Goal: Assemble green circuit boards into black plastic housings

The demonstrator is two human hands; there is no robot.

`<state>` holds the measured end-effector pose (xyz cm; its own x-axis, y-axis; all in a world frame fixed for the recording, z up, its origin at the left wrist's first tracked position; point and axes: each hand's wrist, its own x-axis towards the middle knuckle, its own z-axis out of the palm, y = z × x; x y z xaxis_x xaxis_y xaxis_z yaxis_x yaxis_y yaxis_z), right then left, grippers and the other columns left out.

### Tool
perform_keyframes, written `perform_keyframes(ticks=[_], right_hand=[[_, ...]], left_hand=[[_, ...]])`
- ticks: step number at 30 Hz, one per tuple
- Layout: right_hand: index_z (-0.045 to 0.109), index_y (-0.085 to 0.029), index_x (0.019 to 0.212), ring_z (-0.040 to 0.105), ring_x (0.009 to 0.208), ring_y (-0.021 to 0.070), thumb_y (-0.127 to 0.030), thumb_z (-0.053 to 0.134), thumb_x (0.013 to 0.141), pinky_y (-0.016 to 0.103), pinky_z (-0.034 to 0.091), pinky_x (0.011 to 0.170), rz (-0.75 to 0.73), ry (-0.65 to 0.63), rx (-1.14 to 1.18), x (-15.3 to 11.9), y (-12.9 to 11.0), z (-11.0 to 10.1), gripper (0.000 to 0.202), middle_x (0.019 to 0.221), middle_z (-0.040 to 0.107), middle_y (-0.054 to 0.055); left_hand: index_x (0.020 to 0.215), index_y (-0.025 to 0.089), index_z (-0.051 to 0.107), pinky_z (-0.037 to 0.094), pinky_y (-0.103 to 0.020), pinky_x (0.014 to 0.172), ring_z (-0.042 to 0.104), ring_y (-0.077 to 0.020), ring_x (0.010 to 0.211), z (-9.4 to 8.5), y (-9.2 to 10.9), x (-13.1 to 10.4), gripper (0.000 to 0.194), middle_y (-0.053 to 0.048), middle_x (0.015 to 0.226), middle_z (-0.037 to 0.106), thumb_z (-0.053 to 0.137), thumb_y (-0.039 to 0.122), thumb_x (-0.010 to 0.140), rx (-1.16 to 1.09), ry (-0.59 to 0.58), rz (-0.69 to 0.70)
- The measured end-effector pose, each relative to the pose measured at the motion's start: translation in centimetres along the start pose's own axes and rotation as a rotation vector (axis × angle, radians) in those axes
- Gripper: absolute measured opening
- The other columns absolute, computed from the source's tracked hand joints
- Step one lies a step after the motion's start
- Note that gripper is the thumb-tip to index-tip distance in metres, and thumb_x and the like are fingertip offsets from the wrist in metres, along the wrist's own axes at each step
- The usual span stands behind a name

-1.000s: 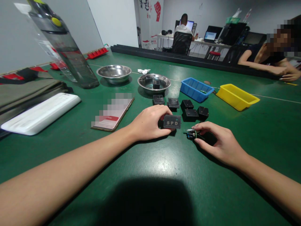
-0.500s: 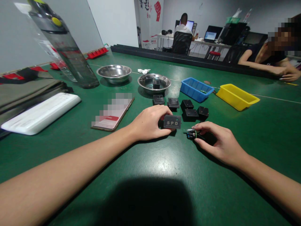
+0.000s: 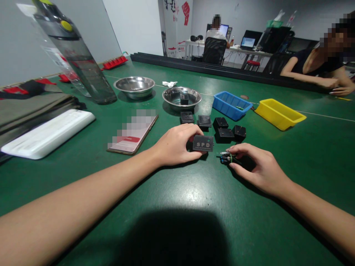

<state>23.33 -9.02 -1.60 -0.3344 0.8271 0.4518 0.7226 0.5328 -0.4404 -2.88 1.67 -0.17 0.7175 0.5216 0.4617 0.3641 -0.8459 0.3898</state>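
Observation:
My left hand [image 3: 180, 145] grips a small black box marked SPD [image 3: 203, 143] by its left end, its lettering facing me. To its right, my right hand [image 3: 256, 162] pinches a small electronic part [image 3: 226, 157] with dark components and a green board edge between thumb and fingertips. The part and the box are apart. Several black boxes [image 3: 225, 135] sit just behind my hands on the green table [image 3: 177, 229]. Another black box [image 3: 184, 98] lies in a steel bowl [image 3: 169, 101].
A phone [image 3: 135, 135] and a white slab [image 3: 50, 135] lie on the left, near a tall bottle [image 3: 85, 66]. Farther back stand a second steel bowl [image 3: 134, 93], a blue tray [image 3: 229, 109] and a yellow tray [image 3: 281, 116]. A person's arms [image 3: 307, 79] rest at the far right.
My hands and what they hold have not visibly moved. The person at the far right and the seated person in the background have shifted their heads slightly.

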Motion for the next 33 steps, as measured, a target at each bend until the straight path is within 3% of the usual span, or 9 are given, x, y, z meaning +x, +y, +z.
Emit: perform_keyframes(ticks=[19,33], right_hand=[[0.064,-0.021,0.113,0.071,0.084,0.0184,-0.020,0.068,0.088,0.031,0.060,0.076,0.003,-0.001,0.008,-0.06,0.10,0.04,0.025,0.102,0.075,0.006],[0.064,-0.021,0.112,0.071,0.082,0.0183,-0.021,0.068,0.088,0.030,0.060,0.075,0.007,0.004,0.003,0.00,0.04,0.03,0.024,0.101,0.076,0.006]], left_hand=[[0.102,0.018,0.058,0.047,-0.027,0.071,0.063,-0.0161,0.078,0.02,0.05,-0.08,0.028,-0.002,0.094,0.069,0.069,0.030,0.079,-0.027,0.011,-0.021],[0.103,0.017,0.058,0.051,-0.031,0.082,0.065,-0.0183,0.089,0.03,-0.02,-0.10,0.026,-0.004,0.098,0.068,0.068,0.030,0.082,0.001,0.060,0.034]])
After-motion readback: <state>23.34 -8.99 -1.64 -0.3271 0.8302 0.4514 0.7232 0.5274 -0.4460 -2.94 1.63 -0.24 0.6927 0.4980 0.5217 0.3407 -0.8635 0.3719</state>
